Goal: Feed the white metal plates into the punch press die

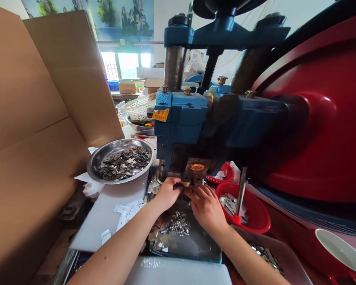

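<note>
Both hands meet under the ram of a blue press (180,118). My left hand (167,194) is closed, thumb and fingers pinched together at the tool's left side. My right hand (207,206) reaches in from the other side, its fingers bent and pressed together near the left fingertips. Whatever they pinch is too small and dark to make out. A tan, rounded piece (186,184) shows between the hands, just below the tool. Small shiny metal parts (178,224) lie heaped on the dark press bed (195,245) below my hands, with flat pieces beside them.
A steel bowl (92,176) of dark flat metal pieces stands left. White cut-out plates (126,213) lie nearby. Right of the press are a red basin (262,221) with flat parts, a metal rod (241,190), a red mug (323,253) and a large red flywheel (320,118). Cardboard (71,71) walls the left.
</note>
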`<state>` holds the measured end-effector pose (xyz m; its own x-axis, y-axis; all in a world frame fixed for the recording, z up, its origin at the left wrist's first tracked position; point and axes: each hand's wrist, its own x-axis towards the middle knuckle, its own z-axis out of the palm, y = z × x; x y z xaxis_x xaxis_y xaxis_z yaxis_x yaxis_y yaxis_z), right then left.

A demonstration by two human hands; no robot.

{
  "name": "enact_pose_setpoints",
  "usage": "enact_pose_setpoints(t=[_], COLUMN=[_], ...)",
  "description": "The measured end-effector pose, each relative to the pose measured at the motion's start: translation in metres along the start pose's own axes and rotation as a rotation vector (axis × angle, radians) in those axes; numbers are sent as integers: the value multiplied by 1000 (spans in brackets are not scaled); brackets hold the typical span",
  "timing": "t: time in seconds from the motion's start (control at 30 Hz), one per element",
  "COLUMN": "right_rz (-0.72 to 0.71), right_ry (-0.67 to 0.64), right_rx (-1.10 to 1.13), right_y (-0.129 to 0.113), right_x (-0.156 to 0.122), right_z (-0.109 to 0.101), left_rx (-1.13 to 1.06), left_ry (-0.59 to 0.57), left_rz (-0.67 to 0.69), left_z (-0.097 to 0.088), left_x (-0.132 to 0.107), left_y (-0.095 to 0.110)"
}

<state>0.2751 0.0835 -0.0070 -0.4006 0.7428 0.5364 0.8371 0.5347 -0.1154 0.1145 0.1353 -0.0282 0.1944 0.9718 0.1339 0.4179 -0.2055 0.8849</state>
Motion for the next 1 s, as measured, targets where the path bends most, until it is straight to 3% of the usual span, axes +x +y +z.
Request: enact_pose_setpoints(t=[0.17,0.27,0.33,0.47,0.57,1.0], right_rz=[76,144,215,551,665,895], right_ry=[-50,-35,-8,74,59,-76], right_rx=[-17,97,291,853,1042,1309], right_y=[-7,-5,1,11,10,-6], right_x=[10,10,8,7,12,28], right_z=[-4,4,13,36,46,25], left_rx=[-2,-9,-15,-43,-70,-118], left_ry=[-50,-81,-91,-88,-76,-49], left_rz=[25,31,25,-14,-41,-68], left_z=[-2,-5,-6,-7,-6,-1], left_x=[4,6,6,3,1,0], left_y=[0,2,3,5,5,-3])
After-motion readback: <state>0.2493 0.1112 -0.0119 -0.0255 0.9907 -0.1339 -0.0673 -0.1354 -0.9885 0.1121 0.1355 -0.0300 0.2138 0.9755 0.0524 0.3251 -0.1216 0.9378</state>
